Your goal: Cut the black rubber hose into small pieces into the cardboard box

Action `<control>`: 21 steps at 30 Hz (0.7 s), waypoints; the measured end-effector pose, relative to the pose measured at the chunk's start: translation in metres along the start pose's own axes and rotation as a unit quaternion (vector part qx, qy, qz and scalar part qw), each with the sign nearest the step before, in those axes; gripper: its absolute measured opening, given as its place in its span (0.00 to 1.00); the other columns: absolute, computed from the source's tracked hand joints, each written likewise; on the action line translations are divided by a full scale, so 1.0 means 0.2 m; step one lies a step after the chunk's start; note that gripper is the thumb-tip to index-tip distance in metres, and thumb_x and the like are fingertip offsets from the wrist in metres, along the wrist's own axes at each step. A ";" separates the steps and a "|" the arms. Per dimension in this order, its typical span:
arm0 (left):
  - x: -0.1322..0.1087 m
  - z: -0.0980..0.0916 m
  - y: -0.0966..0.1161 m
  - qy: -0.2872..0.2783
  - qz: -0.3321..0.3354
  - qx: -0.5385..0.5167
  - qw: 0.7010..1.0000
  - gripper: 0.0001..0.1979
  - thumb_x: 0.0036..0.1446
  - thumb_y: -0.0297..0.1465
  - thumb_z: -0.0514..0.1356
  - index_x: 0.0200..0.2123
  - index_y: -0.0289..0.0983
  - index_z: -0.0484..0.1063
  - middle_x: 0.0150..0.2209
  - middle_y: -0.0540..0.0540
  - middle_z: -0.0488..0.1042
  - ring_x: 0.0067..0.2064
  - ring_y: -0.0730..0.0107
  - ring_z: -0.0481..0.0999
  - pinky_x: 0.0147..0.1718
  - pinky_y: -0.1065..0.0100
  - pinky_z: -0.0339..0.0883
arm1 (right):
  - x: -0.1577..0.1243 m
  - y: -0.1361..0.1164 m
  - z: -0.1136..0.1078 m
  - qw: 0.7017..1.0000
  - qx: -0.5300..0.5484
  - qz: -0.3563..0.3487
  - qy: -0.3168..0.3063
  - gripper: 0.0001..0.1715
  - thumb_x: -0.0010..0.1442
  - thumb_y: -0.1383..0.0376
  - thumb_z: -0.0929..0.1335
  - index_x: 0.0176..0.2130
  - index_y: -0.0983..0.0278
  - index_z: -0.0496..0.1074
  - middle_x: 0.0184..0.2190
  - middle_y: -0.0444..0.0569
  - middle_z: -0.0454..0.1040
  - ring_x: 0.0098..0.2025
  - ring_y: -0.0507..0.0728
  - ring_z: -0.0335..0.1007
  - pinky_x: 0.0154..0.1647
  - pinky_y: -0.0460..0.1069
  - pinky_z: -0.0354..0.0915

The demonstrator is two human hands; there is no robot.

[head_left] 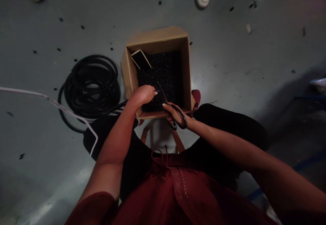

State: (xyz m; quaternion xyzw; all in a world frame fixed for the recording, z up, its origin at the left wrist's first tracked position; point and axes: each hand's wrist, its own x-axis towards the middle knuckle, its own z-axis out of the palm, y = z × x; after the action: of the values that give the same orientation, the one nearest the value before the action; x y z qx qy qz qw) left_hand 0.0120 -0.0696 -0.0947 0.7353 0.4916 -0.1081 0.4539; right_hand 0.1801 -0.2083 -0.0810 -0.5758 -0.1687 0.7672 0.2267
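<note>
Left hand [144, 95] pinching a black rubber tube [119, 106] right over a cardboard box [158, 36] full of chopped black bits [159, 79], right hand [175, 114] on black-handled scissors [177, 118] at the tube. Phone [140, 59] sits in the box corner, big black coil [91, 85] on the floor just beside.

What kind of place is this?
Probably a small workshop or factory floor: a coil of black tubing lies on the grey painted floor, scattered with black offcuts, beside a cardboard box of similar pieces.
</note>
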 end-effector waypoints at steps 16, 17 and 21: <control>-0.04 -0.09 0.07 0.072 -0.022 0.038 0.996 0.18 0.67 0.31 0.54 0.54 0.37 0.78 0.52 0.37 0.78 0.55 0.52 0.76 0.57 0.56 0.66 | 0.07 -0.01 -0.03 0.996 0.018 -0.035 0.081 0.31 0.60 0.36 0.70 0.39 0.59 0.63 0.23 0.38 0.66 0.20 0.49 0.63 0.17 0.45 0.64; -0.05 -0.10 0.07 0.078 -0.018 0.029 0.996 0.19 0.67 0.30 0.54 0.56 0.36 0.78 0.52 0.37 0.78 0.56 0.52 0.75 0.58 0.55 0.66 | 0.07 -0.02 -0.03 0.996 0.009 -0.049 0.076 0.32 0.59 0.36 0.70 0.39 0.59 0.63 0.24 0.38 0.67 0.21 0.50 0.64 0.17 0.45 0.65; -0.06 -0.15 0.08 0.091 0.001 0.005 0.996 0.20 0.66 0.30 0.53 0.57 0.35 0.77 0.53 0.37 0.78 0.56 0.53 0.75 0.60 0.54 0.65 | 0.06 -0.06 -0.03 0.995 -0.021 -0.070 0.068 0.30 0.61 0.37 0.69 0.38 0.58 0.61 0.25 0.38 0.67 0.22 0.50 0.64 0.19 0.45 0.64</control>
State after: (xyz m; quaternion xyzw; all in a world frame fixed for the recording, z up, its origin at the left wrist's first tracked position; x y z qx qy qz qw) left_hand 0.0116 -0.0558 -0.0621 0.7446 0.5297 -0.0428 0.4039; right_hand 0.1851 -0.1926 -0.0863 -0.6181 -0.2087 0.7046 0.2793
